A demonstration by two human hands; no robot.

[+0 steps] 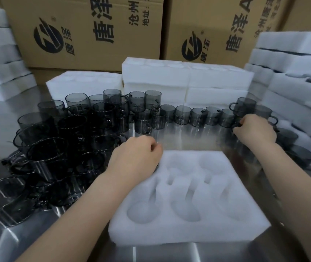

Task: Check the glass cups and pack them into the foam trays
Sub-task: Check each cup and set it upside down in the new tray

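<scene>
Bare table between foam tray and cup row; cup pile blocks left

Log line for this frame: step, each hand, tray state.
step: fetch glass cup | right hand: grips it | left hand: curled at foam tray corner, hold unclear | tray cavities: all empty

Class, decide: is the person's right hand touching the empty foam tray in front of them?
Apart. The head view shows bare steel table between the right hand and the foam tray; the hand grips a glass cup beyond.
</scene>
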